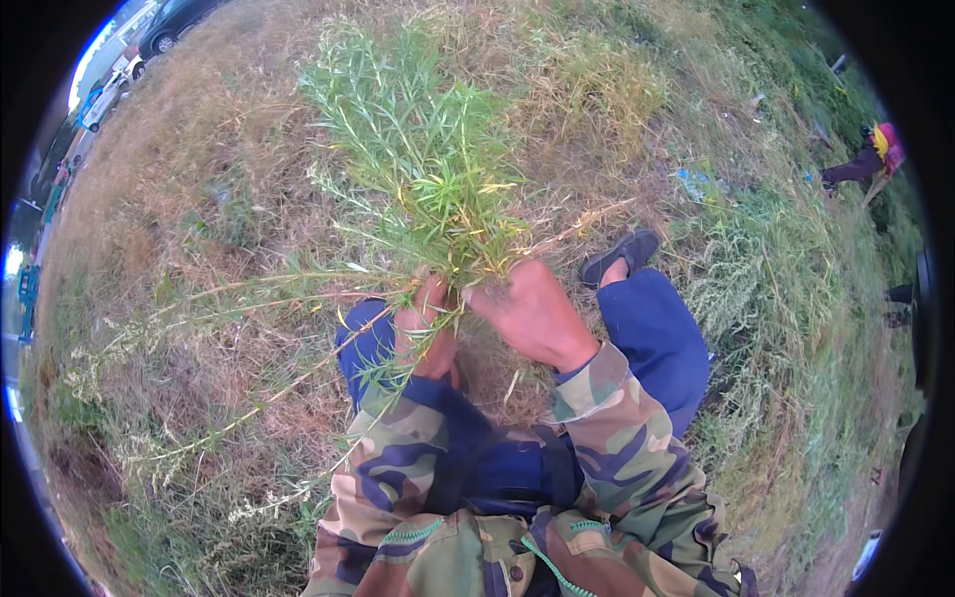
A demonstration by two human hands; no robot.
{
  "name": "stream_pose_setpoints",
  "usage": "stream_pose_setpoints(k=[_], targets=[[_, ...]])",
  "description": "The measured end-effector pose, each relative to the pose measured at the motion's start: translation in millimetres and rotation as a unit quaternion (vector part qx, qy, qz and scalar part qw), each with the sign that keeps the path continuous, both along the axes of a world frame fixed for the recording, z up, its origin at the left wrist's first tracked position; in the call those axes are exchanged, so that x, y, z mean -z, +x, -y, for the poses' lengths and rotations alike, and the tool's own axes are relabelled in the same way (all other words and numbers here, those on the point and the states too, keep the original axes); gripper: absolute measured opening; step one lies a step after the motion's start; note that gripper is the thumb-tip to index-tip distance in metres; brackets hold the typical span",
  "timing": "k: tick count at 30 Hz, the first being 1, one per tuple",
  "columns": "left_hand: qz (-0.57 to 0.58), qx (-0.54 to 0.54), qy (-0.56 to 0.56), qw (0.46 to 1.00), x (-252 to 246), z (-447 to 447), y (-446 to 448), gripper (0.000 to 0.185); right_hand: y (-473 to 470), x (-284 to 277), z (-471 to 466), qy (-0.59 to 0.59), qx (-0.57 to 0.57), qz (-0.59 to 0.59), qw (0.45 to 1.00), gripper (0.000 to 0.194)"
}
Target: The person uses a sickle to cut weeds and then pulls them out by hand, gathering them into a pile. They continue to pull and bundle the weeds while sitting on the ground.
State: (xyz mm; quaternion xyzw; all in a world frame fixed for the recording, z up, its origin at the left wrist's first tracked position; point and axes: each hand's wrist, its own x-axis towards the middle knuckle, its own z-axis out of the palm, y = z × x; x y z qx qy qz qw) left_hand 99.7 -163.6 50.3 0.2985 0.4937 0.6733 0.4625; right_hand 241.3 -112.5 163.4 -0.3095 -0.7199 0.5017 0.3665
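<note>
My left hand (427,328) is closed around the lower stems of a leafy green plant bundle (448,194). Pressed close beside it, my right hand (533,317) grips the same bundle at its base; its fingertips are partly hidden by leaves and blur. The leafy tops fan out away from me, above both hands. Several long thin stems (283,388) stick out from the left hand towards the lower left, some with pale flower heads. One reddish-brown stalk (578,224) points to the upper right from near the right hand. Whether the stems are still rooted cannot be told.
Dry grass (246,186) surrounds me, with green weeds (746,298) at right. My dark shoe (623,255) rests on the ground. Blue litter (695,184) lies beyond it. Another person (858,168) is at far right. Parked vehicles (168,33) stand at upper left.
</note>
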Motion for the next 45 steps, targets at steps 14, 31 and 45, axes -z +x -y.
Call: stream_pose_setpoints(k=[14,31,45], targets=[[0.028,0.03,-0.077,0.996,-12.5,1.4,-1.6,0.029,12.2,10.4,4.0,-0.118,0.022,-0.016,0.993,0.021],[0.203,0.099,0.0,0.974,-14.4,6.5,2.7,0.033,7.2,-1.3,0.3,-0.044,0.1,0.083,0.991,0.025],[0.162,0.099,-0.008,0.982,-53.9,15.4,-7.2,0.023,61.3,61.6,-82.9,0.007,0.349,0.2,0.915,0.044]])
